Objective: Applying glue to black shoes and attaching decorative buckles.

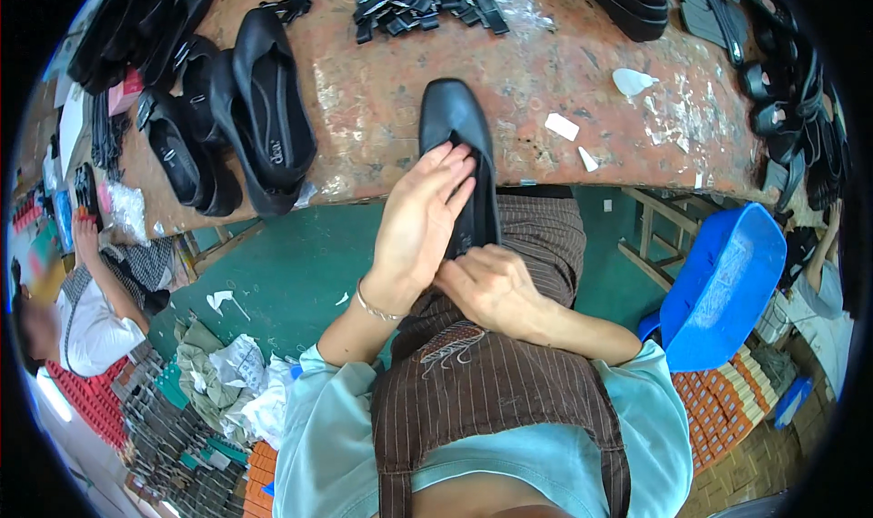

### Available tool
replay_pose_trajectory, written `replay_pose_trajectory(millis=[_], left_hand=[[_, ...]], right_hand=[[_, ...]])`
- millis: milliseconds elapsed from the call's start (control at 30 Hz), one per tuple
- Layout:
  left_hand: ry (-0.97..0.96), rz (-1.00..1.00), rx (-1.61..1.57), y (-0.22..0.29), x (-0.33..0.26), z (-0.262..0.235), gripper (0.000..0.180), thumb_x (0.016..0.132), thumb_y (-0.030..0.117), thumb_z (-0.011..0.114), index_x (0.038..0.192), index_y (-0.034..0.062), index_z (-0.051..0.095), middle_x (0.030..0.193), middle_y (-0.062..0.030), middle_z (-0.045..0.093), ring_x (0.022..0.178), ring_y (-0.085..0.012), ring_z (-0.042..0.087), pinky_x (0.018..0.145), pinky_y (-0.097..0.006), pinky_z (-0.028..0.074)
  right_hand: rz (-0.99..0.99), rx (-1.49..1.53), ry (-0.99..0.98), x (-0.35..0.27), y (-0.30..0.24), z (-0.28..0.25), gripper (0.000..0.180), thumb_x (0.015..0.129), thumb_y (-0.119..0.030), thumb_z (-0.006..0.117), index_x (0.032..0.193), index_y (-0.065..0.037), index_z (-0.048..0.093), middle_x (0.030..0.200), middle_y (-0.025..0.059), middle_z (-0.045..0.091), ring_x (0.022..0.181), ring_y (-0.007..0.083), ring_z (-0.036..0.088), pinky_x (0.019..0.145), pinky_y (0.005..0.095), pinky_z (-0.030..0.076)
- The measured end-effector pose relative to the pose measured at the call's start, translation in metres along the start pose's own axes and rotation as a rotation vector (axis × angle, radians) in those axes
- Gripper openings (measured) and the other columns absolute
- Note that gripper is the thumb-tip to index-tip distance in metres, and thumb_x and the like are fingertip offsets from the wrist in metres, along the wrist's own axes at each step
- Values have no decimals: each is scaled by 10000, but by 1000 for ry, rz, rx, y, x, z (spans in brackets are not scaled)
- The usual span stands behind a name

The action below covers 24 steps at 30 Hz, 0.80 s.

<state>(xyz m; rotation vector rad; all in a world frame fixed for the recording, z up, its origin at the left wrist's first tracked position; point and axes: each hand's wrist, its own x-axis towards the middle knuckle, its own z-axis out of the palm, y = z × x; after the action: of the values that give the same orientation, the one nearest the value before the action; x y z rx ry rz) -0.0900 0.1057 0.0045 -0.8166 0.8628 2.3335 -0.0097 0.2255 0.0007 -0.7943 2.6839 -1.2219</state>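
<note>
A black slip-on shoe (455, 109) rests toe-first on the worn table's near edge, its heel end reaching back toward my apron. My left hand (414, 222) lies along the shoe's left side, fingers stretched out with their tips at the front of its opening. At the heel, my right hand (496, 289) is closed, its curled fingers gripping the back of the shoe. My fingers partly cover the inside and the heel. More black shoes (273, 109) stand to the left, close to the table edge.
Black bow-like strips (423, 4) lie in a heap at the far side. A small white bottle (630, 82) and white scraps (562, 126) are to the right. Below stands a blue plastic tub (718, 291). Another person (100, 309) sits at the left.
</note>
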Motion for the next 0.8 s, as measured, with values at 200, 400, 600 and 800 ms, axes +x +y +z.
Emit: replay_pose_trajectory(millis=[200, 400, 600, 800], left_hand=[[-47, 156, -526, -37, 44, -7, 262, 860, -38, 504, 1122, -34, 497, 1165, -114, 555, 1124, -212, 501, 1071, -348, 349], [-139, 312, -412, -33, 37, 11, 295, 830, -113, 433, 1071, 16, 544, 1245, -148, 516, 1237, -272, 433, 1096, -413, 302], [-140, 54, -410, -48, -3, -29, 82, 939, 100, 481, 929, 64, 554, 1102, -58, 565, 1050, -219, 503, 991, -381, 371], [8, 250, -505, -65, 6, -16, 228, 963, 271, 531, 1000, 50, 570, 992, -31, 597, 1010, -154, 553, 941, -302, 418]], right_hand=[[-94, 155, 267, 0, 33, -32, 106, 745, -114, 697, 821, -54, 654, 702, 65, 604, 609, 215, 578, 541, 339, 474], [563, -17, 1034, -3, 161, -98, 374, 816, -134, 717, 1125, 19, 575, 1042, 112, 625, 952, 180, 588, 812, 296, 476], [596, -18, 899, 5, 198, -102, 290, 788, -166, 757, 991, 12, 652, 867, 49, 642, 788, 109, 584, 724, 260, 476], [436, 241, 932, 17, 177, -94, 124, 848, -86, 687, 910, 2, 625, 855, 46, 648, 744, 79, 586, 676, 226, 470]])
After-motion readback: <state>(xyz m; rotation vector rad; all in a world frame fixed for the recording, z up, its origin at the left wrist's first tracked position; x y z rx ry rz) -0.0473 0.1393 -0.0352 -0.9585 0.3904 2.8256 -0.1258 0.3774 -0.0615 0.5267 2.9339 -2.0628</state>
